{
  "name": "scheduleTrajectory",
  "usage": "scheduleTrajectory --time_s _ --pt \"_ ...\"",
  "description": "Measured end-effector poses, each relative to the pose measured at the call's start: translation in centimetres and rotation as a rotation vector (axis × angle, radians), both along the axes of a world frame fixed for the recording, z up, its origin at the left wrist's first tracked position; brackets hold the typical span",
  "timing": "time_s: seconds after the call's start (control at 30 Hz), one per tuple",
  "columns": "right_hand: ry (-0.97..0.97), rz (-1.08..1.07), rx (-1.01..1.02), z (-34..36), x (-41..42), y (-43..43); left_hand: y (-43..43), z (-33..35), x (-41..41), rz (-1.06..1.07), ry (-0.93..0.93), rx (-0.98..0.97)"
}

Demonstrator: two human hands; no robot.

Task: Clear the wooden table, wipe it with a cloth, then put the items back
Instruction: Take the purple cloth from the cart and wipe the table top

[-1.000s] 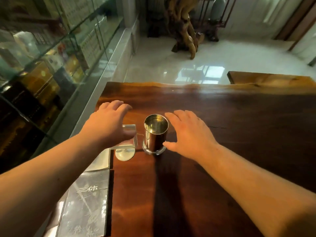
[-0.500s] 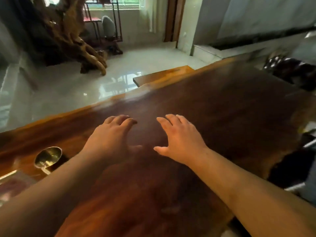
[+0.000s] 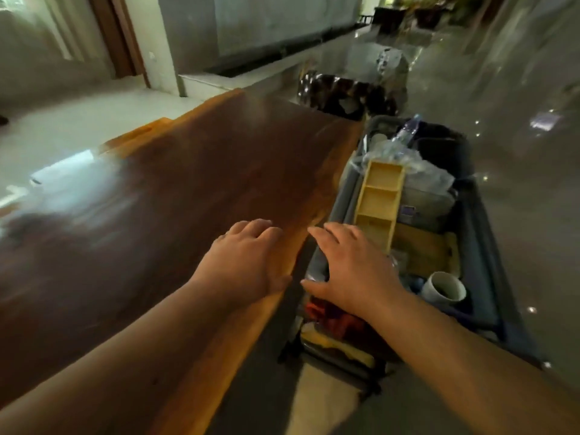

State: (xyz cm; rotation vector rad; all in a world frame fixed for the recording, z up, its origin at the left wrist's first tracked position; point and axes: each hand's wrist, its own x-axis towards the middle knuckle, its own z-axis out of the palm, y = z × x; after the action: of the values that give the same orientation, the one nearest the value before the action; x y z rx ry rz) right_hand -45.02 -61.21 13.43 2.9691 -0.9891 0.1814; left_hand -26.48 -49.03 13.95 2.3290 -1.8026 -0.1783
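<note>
The dark wooden table (image 3: 175, 196) fills the left and middle of the head view, its orange edge running down to the right. My left hand (image 3: 244, 262) hovers palm down over that edge, fingers apart, holding nothing. My right hand (image 3: 351, 268) is open above the near end of a grey cart (image 3: 477, 246) beside the table. In the cart lie a pale wooden divided tray (image 3: 379, 196), a white cup (image 3: 442, 287), a plastic bottle (image 3: 406, 128), clear plastic wrap (image 3: 420, 174) and something red (image 3: 335, 321).
A dark patterned object (image 3: 345, 92) stands past the table's far end. Shiny pale floor (image 3: 527, 146) surrounds the cart on the right and lies beyond the table on the left. A wooden door frame (image 3: 119, 36) is at the back left.
My view has swung right, away from the metal cup and glass stand at the table's left end. Both hands have left those items and moved empty to the table's right edge and the cart.
</note>
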Motion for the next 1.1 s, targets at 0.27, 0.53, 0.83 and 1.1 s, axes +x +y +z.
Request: scheduleTrajectory --time_s 0.27,0.53,0.83,1.1 --pt "0.026 -0.134 0.104 -2.1 -13.9 -5.4 -10.0 -3.0 -11.7 -0.339 0.050 0.179" --pt "0.023 -0.106 0.149 -4.7 -16.7 -5.1 -11.6 -4.9 -14.3 -0.393 -0.026 0.126" --pt "0.091 -0.058 0.174 -5.9 -15.2 -4.8 -10.5 -4.6 -13.8 -0.340 0.072 0.023" --pt "-0.069 0.233 0.145 -0.6 0.9 0.7 2.1 2.8 -1.4 0.044 0.030 -0.033"
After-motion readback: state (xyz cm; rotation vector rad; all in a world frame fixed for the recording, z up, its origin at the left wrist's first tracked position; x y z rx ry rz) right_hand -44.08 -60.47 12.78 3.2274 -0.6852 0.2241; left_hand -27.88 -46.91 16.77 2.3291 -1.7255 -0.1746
